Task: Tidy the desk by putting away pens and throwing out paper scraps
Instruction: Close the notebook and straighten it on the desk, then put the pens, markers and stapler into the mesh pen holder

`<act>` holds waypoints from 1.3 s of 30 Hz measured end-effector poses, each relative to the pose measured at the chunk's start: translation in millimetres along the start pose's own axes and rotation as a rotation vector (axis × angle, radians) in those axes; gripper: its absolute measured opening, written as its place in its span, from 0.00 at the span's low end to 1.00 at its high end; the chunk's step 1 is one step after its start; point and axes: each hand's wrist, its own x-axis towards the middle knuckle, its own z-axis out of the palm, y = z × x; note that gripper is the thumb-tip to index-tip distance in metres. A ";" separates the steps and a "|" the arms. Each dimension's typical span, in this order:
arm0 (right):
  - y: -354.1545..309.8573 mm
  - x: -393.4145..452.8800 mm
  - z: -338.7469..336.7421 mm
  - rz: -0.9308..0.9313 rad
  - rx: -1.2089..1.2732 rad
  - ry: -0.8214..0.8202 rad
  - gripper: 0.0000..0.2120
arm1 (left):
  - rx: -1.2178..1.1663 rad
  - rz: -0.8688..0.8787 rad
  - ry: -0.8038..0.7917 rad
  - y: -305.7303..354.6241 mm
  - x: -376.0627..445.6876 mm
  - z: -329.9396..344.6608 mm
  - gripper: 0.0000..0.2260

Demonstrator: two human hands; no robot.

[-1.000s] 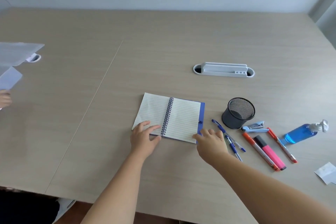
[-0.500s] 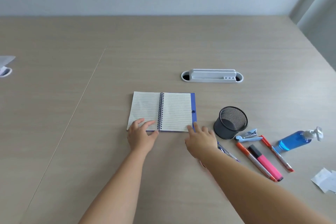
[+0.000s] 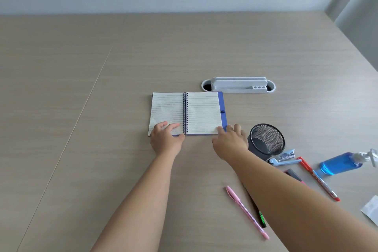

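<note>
An open spiral notebook (image 3: 201, 111) with lined pages and a blue cover lies mid-desk. My left hand (image 3: 166, 139) rests flat on its lower left page, fingers spread. My right hand (image 3: 230, 142) touches its lower right corner. A black mesh pen cup (image 3: 267, 141) stands upright just right of my right hand. A pink pen (image 3: 246, 211) and a dark pen (image 3: 258, 214) lie near my right forearm. A red marker (image 3: 318, 178) and a pink highlighter (image 3: 293, 175), partly hidden by my arm, lie further right. A white paper scrap (image 3: 371, 209) sits at the right edge.
A white desk organizer (image 3: 238, 85) sits behind the notebook. A light blue stapler (image 3: 284, 158) lies beside the cup. A blue liquid pump bottle (image 3: 345, 162) lies on its side at the right. A seam in the desk runs diagonally at the left.
The notebook has slid away from me and squared up, both hands staying on its near edge. The view has tilted down, bringing the pink and dark pens into sight.
</note>
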 end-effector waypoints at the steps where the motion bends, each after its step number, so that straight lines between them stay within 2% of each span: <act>1: -0.2 0.7 -0.1 0.000 0.002 0.004 0.20 | 0.000 0.003 0.003 0.3 0.5 0.3 0.17; 5: 0.3 -1.9 0.0 0.015 0.040 -0.006 0.21 | 0.025 0.047 -0.006 -1.6 -0.3 -0.1 0.17; 8: 1.4 -18.1 -4.0 0.005 0.182 -0.031 0.25 | 0.086 0.097 -0.041 -4.8 -3.6 -2.6 0.19; 12: 25.1 -69.8 -0.4 -0.141 0.347 0.091 0.22 | 0.159 0.314 -0.024 -6.3 -30.2 -2.2 0.19; 14: 45.9 -96.0 9.0 -0.178 0.421 0.167 0.18 | 0.136 0.436 -0.113 -5.9 -54.9 2.7 0.18; 16: 68.1 -118.9 17.6 -0.103 0.486 0.162 0.16 | 0.140 0.571 -0.270 -4.7 -85.5 11.3 0.18; 18: 83.3 -133.2 23.2 -0.008 0.496 0.074 0.16 | 0.176 0.683 -0.435 -3.5 -113.4 20.7 0.19; 20: 90.0 -140.3 29.5 0.051 0.484 -0.030 0.16 | 0.222 0.743 -0.512 -3.8 -133.1 29.3 0.20; 23: 89.6 -144.4 38.7 0.091 0.451 -0.094 0.16 | 0.254 0.737 -0.500 -3.3 -147.6 32.7 0.18; 30: 91.8 -147.8 31.8 0.117 0.501 -0.058 0.24 | 0.308 0.725 -0.508 1.2 -157.9 17.2 0.08; 33: 101.2 -154.1 7.4 0.061 0.617 0.096 0.17 | 0.340 0.685 -0.547 1.8 -155.9 7.3 0.08; 35: 107.3 -155.2 -17.3 0.051 0.811 0.225 0.10 | 0.307 0.622 -0.558 4.9 -156.5 0.0 0.06; 39: 123.3 -132.4 -71.5 0.095 1.088 0.451 0.07 | -0.016 0.412 -0.576 29.3 -163.6 -17.9 0.04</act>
